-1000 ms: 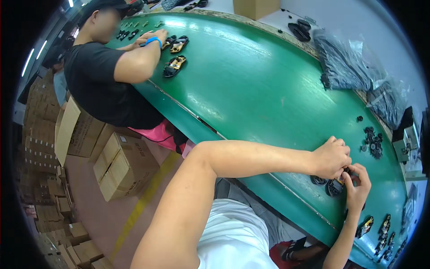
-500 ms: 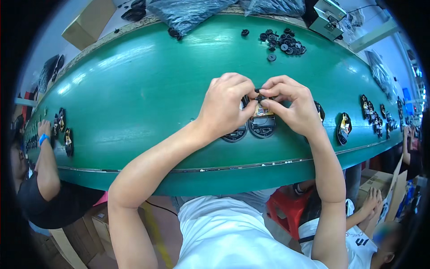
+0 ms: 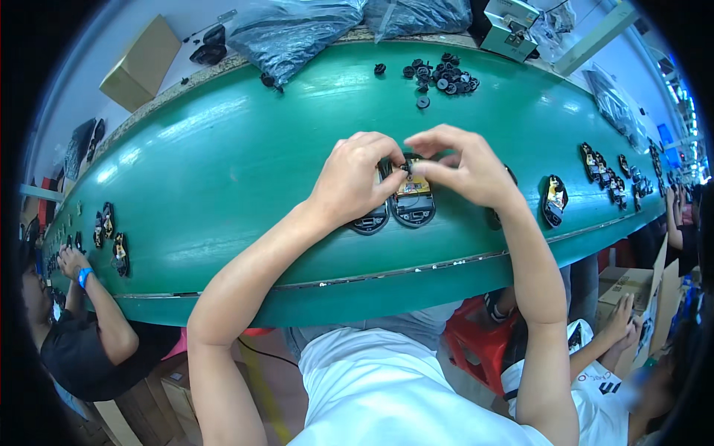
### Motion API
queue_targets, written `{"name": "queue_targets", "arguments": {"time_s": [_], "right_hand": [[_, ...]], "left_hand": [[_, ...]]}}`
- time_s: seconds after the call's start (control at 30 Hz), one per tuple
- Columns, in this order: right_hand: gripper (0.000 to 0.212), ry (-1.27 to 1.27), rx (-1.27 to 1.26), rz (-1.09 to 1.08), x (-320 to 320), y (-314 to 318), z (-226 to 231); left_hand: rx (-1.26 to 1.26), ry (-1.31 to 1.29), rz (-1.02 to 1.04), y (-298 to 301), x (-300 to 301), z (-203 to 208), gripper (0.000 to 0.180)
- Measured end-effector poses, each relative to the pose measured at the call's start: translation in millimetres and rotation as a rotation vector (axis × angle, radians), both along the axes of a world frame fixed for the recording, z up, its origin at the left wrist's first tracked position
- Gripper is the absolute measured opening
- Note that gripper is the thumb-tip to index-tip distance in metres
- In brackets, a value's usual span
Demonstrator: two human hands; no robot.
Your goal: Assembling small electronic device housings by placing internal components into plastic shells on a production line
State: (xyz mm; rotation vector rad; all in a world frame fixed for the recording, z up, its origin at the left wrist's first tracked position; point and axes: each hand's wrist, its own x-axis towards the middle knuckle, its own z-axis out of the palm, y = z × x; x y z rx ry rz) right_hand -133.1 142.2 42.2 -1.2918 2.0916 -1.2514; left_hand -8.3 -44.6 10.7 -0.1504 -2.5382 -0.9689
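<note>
both hands, the left hand (image 3: pixel 355 177) and right hand (image 3: pixel 462 165), pinch a tiny black part (image 3: pixel 407 168) in a tight grip just above the open black shell (image 3: pixel 413 202) on the green bench (image 3: pixel 223 163).

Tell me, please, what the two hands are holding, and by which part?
Both hands, left hand and right hand, pinch a tiny dark part between their fingertips, above an open mouse base; which part of it they grip cannot be told.

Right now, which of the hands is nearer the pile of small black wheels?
Right. The right hand sits just below the pile of small black wheels; the left hand is farther down-left.
</note>
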Motion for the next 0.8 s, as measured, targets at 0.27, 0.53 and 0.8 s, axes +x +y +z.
{"name": "queue_targets", "arguments": {"time_s": [0.27,0.53,0.8], "right_hand": [[0.023,0.434,0.089,-0.280,-54.4,-25.7,3.5],[0.024,0.399,0.144,-0.199,-50.2,-35.1,-6.4],[0.025,0.124,-0.086,-0.063,35.2,-31.2,14.9]], "left_hand": [[-0.005,-0.057,-0.057,-25.9,28.8,24.0,0.031],[-0.064,0.005,-0.037,-41.5,49.9,2.0,0.032],[-0.013,0.001,0.010,-38.4,38.4,-4.7,0.026]]}}
